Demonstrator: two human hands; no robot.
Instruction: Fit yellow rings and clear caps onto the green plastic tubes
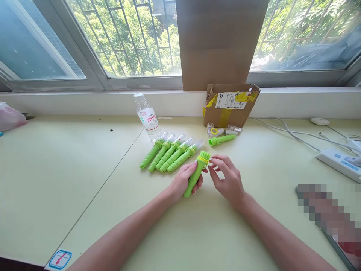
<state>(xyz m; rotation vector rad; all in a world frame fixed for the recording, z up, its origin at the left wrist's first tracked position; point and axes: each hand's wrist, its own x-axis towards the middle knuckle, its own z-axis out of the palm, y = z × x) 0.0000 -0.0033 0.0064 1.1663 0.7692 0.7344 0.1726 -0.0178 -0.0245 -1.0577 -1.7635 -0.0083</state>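
My left hand [184, 180] is wrapped around a green ribbed plastic tube [194, 177], tilted with its threaded open end up and away from me. A yellow ring [202, 160] sits around the neck just below the thread. Close beside that neck, my right hand [227, 178] has its thumb and fingertips drawn together; what they pinch, if anything, is too small to make out. Left of the hands, several green tubes with clear caps [172, 152] lie side by side in a slanted row. Another green tube [222, 139], uncapped, lies beyond my right hand.
Clear plastic parts [222, 130] lie before an open cardboard box [229, 107] by the window sill. A water bottle [148, 118] stands behind the capped tubes. At right are a power strip [340, 163], cables [299, 132] and a blurred-out flat device [327, 222].
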